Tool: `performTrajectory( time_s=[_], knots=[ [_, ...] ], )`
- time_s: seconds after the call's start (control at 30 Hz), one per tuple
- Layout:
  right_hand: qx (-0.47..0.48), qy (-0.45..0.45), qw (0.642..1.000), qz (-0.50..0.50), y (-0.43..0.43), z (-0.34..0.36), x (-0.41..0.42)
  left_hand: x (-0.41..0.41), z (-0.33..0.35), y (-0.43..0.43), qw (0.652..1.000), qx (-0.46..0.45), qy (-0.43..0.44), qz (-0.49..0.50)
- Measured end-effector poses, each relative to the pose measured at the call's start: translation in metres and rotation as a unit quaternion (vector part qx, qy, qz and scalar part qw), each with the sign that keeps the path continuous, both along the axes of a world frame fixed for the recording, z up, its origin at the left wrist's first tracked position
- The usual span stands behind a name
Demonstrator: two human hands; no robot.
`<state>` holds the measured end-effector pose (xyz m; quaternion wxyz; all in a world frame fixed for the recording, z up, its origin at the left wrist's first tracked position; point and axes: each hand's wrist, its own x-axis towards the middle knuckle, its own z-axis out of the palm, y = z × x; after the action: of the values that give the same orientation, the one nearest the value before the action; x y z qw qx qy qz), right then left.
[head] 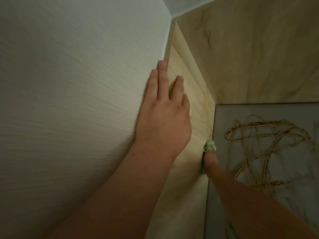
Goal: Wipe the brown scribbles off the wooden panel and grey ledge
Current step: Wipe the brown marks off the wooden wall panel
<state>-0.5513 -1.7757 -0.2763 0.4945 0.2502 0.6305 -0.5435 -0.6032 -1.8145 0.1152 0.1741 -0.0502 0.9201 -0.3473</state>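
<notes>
My left hand (164,111) lies flat with straight fingers on the white textured wall (77,100), its fingertips reaching the edge of the light wooden panel (193,118). My right hand (209,159) is low against the wooden panel where it meets the grey ledge (241,195). It holds a pale green cloth (209,146), which sticks out past the fingers; the fingers themselves are mostly hidden. Brown looping scribbles (264,149) cover the grey ledge to the right of the cloth.
A second wooden panel (259,57) with faint grain rises behind the ledge at the upper right. The two panels meet in a corner (214,103). A strip of white ceiling (181,6) shows at the top.
</notes>
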Motion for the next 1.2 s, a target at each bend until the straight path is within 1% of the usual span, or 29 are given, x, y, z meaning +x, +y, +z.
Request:
performTrajectory(
  time_s=[0.07, 0.1, 0.13, 0.17, 0.2, 0.23, 0.27, 0.3, 0.33, 0.37, 0.4, 0.43, 0.47, 0.5, 0.53, 0.57, 0.6, 0.63, 0.67, 0.7, 0.73, 0.77, 0.83, 0.9, 0.93, 1.07, 1.1, 1.17, 1.2],
  knots=[
    [0.026, -0.091, 0.995, -0.038, 0.009, -0.02, 0.024, 0.002, 0.001, -0.001, 1.0, 0.011, 0.005, 0.0],
    [0.023, -0.128, 0.99, -0.051, 0.008, -0.025, 0.023, 0.002, 0.002, 0.0, 1.0, 0.015, 0.008, -0.001],
    [-0.001, -0.165, 0.985, -0.059, 0.004, -0.03, 0.014, 0.002, 0.002, -0.001, 1.0, 0.018, 0.011, -0.004],
    [0.006, -0.168, 0.983, -0.079, -0.008, -0.044, 0.002, 0.001, 0.002, -0.001, 1.0, 0.021, 0.015, -0.007],
    [0.017, -0.159, 0.984, -0.075, -0.022, -0.074, -0.017, 0.0, 0.003, -0.002, 0.999, 0.024, 0.021, -0.01],
    [0.022, -0.132, 0.986, -0.104, -0.04, -0.127, -0.044, -0.001, 0.003, -0.003, 0.999, 0.024, 0.029, -0.011],
    [0.016, -0.114, 0.987, -0.115, -0.052, -0.157, -0.07, -0.001, 0.002, -0.003, 0.999, 0.024, 0.035, -0.012],
    [0.025, -0.102, 0.991, -0.088, -0.057, -0.159, -0.094, -0.002, 0.002, -0.003, 0.999, 0.019, 0.037, -0.013],
    [0.002, -0.08, 0.994, -0.08, -0.054, -0.142, -0.112, -0.002, 0.0, -0.003, 0.999, 0.015, 0.035, -0.012],
    [-0.016, -0.059, 0.996, -0.065, -0.05, -0.142, -0.119, -0.002, -0.001, -0.002, 0.999, 0.011, 0.03, -0.011],
    [-0.022, -0.02, 0.998, -0.046, -0.049, -0.145, -0.116, -0.001, -0.003, -0.002, 1.0, 0.012, 0.026, -0.008],
    [-0.025, 0.022, 0.999, -0.025, -0.042, -0.114, -0.109, 0.0, -0.004, -0.001, 1.0, 0.015, 0.022, -0.004],
    [-0.031, 0.044, 0.998, -0.033, -0.036, -0.076, -0.096, 0.001, -0.004, -0.001, 1.0, 0.02, 0.021, -0.003],
    [-0.047, 0.052, 0.997, -0.033, -0.032, -0.067, -0.083, 0.002, -0.003, -0.001, 0.999, 0.02, 0.024, -0.004],
    [-0.054, 0.058, 0.997, -0.022, -0.031, -0.071, -0.08, 0.002, -0.003, -0.002, 0.999, 0.02, 0.029, -0.008],
    [-0.063, 0.043, 0.997, -0.026, -0.032, -0.085, -0.084, 0.002, -0.002, -0.001, 0.999, 0.021, 0.032, -0.011],
    [-0.059, 0.028, 0.997, -0.044, -0.036, -0.106, -0.092, 0.001, -0.002, -0.001, 0.999, 0.024, 0.033, -0.012],
    [-0.045, 0.006, 0.995, -0.088, -0.046, -0.141, -0.107, -0.001, -0.001, -0.001, 0.999, 0.026, 0.03, -0.011],
    [-0.033, -0.001, 0.995, -0.092, -0.055, -0.152, -0.123, -0.001, -0.001, -0.001, 0.999, 0.028, 0.028, -0.009],
    [-0.031, -0.004, 0.996, -0.083, -0.062, -0.153, -0.144, -0.001, -0.001, -0.001, 0.999, 0.029, 0.03, -0.008],
    [-0.031, 0.009, 0.995, -0.096, -0.068, -0.139, -0.159, -0.001, -0.002, -0.002, 0.999, 0.032, 0.036, -0.009],
    [-0.037, 0.013, 0.994, -0.098, -0.073, -0.151, -0.18, 0.0, -0.003, -0.003, 0.998, 0.034, 0.044, -0.013],
    [-0.047, 0.0, 0.994, -0.099, -0.074, -0.113, -0.207, 0.0, -0.005, -0.006, 0.998, 0.036, 0.055, -0.019],
    [-0.054, -0.024, 0.99, -0.126, -0.069, -0.052, -0.215, -0.001, -0.006, -0.008, 0.998, 0.033, 0.056, -0.023],
    [-0.064, -0.02, 0.99, -0.121, -0.067, -0.033, -0.213, -0.001, -0.006, -0.008, 0.998, 0.03, 0.056, -0.021],
    [-0.113, 0.059, 0.984, -0.125, -0.058, 0.044, -0.187, 0.002, -0.009, -0.011, 0.998, 0.024, 0.05, -0.017],
    [-0.127, 0.076, 0.98, -0.134, -0.057, 0.053, -0.185, 0.003, -0.009, -0.012, 0.998, 0.021, 0.05, -0.017],
    [-0.145, 0.12, 0.976, -0.109, -0.046, 0.094, -0.178, 0.003, -0.008, -0.008, 0.998, 0.017, 0.05, -0.016],
    [-0.167, 0.155, 0.97, -0.085, -0.044, 0.112, -0.173, 0.003, -0.007, -0.008, 0.999, 0.012, 0.05, -0.015]
  ],
)
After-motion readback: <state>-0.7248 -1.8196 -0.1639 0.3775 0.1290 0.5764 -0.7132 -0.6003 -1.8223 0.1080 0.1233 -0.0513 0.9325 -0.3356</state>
